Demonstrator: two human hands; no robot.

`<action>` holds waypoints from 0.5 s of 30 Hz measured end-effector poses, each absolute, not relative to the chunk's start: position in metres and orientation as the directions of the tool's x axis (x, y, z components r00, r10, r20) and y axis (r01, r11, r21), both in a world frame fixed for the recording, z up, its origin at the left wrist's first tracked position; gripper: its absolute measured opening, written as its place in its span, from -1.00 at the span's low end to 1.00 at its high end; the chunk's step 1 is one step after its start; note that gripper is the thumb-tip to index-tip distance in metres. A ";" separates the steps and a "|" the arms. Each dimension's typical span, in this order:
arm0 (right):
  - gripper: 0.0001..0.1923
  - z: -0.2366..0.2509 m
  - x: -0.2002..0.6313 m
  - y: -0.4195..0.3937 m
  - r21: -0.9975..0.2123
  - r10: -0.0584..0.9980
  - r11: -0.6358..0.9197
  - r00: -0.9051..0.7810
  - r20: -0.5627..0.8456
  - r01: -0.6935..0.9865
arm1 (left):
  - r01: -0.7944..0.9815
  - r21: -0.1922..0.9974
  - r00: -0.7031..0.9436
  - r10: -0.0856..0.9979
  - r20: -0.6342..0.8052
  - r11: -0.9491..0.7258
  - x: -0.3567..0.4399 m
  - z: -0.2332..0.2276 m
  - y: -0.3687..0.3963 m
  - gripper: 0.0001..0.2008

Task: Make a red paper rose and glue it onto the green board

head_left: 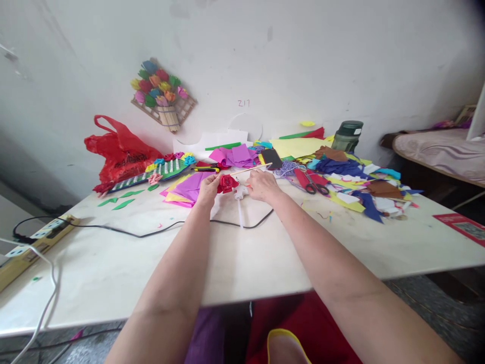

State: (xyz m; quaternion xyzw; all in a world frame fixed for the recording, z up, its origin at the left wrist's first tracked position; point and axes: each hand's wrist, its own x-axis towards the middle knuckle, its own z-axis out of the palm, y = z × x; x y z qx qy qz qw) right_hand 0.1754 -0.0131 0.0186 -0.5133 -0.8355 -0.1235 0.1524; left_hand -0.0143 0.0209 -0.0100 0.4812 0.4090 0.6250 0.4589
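Near the middle of the table, my left hand [209, 190] is closed on a red paper flower [227, 184], gripping it at its left side. My right hand [263, 185] is closed close beside it, on what looks like a white hot glue gun [241, 191]. A clear glue stick [240, 213] juts from the gun toward me. Above the flower and my right fingers slants a thin wooden stick [254, 169]; which hand bears it, I cannot tell. My right fingertips are partly hidden.
Purple and yellow paper [189, 189] lies left of my hands. Scissors [316, 188] and a scrap pile [356, 177] are to the right. A black cord [140, 236] crosses from the power strip [41, 237]. Behind stand a red bag [121, 151] and a green bottle [346, 136].
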 end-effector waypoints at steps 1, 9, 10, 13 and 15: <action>-0.70 0.021 0.175 -0.015 0.045 0.802 0.447 -0.423 0.421 0.893 | -0.174 0.954 -0.119 0.967 0.225 -0.244 -0.014 -0.010 0.021 -0.66; -0.68 0.024 0.178 -0.011 0.059 0.652 0.515 -0.435 0.621 0.855 | -0.107 0.962 -0.045 0.967 0.250 -0.253 -0.014 -0.014 0.022 -0.69; -0.68 0.024 0.179 -0.009 0.057 0.654 0.519 -0.439 0.617 0.853 | -0.100 0.962 -0.030 0.967 0.254 -0.256 -0.013 -0.014 0.022 -0.69; -0.67 0.021 0.181 -0.006 0.036 0.686 0.533 -0.456 0.567 0.845 | -0.082 0.959 0.032 0.961 0.273 -0.270 -0.011 -0.013 0.019 -0.69; -0.66 0.021 0.180 -0.005 0.014 0.714 0.537 -0.464 0.524 0.843 | -0.072 0.959 0.080 0.957 0.279 -0.274 -0.009 -0.011 0.016 -0.68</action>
